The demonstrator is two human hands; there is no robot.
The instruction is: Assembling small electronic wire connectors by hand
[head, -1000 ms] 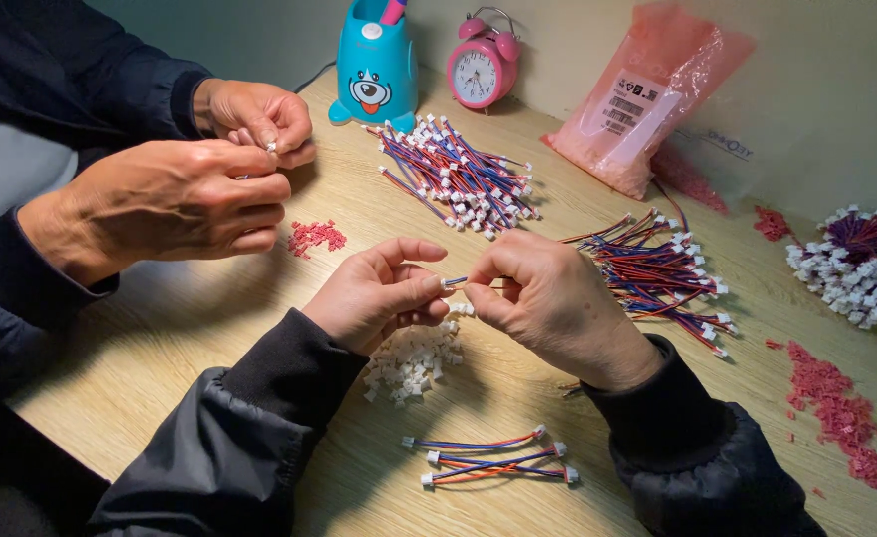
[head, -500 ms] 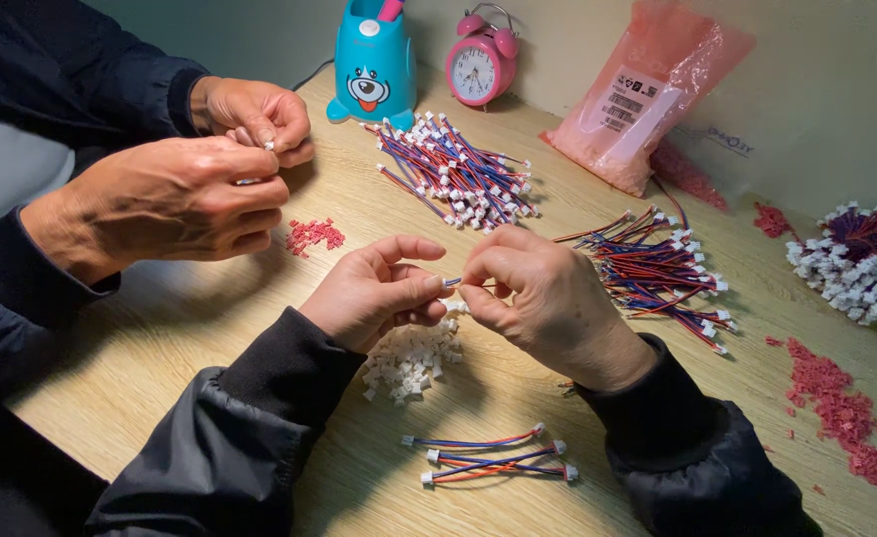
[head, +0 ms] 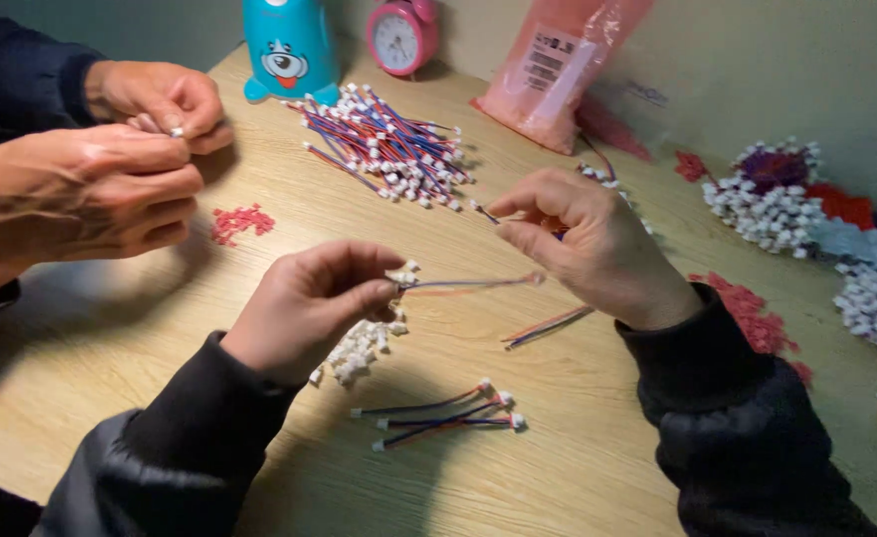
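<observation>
My left hand (head: 311, 303) pinches a thin red and blue wire lead (head: 468, 284) by its white connector end, and the wire sticks out to the right. My right hand (head: 587, 244) has lifted away and pinches the tip of another wire (head: 482, 210) between thumb and forefinger. Under my left hand lies a small heap of white plastic connectors (head: 361, 345). A few finished leads with white plugs (head: 443, 413) lie near the table's front.
Another person's two hands (head: 110, 169) work together at the left, near red scraps (head: 239, 221). A pile of wire leads (head: 389, 149), a blue toy-shaped holder (head: 289, 45), a pink alarm clock (head: 401, 38), a pink bag (head: 558, 70) and more connector bundles (head: 772, 199) lie on the wooden table (head: 110, 378).
My hands, which were pinched together over one wire, have come apart. The right hand moved up and to the right; the left keeps the wire.
</observation>
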